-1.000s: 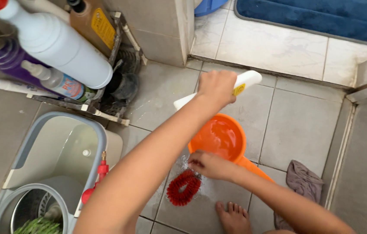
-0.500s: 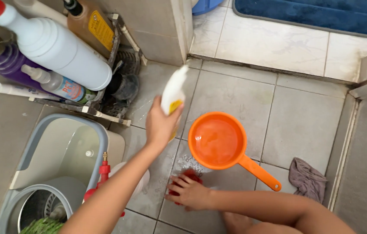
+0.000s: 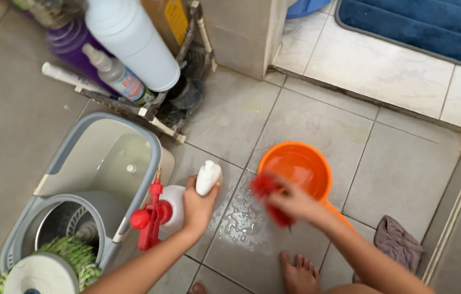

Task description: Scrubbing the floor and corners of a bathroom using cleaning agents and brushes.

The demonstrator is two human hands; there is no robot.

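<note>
- Scrubbing step, by the look of it — the right hand (image 3: 294, 202) pinches a red brush (image 3: 267, 191), blurred, over the wet tile (image 3: 252, 223) at the orange dipper (image 3: 295, 166) rim.
- Left hand (image 3: 197, 206) is wrapped round a white bottle (image 3: 207, 177), held low beside the mop bucket (image 3: 99, 163).
- Next calls for firm brush strokes on the foamy patch — bottle kept upright.

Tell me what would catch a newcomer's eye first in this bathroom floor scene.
The bright orange dipper on the grey tiles, with the right hand holding a red scrub brush at its rim over a wet, soapy patch. To its left, the left hand grips a white bottle, beside a red-triggered spray bottle and a grey spin mop bucket.
</note>
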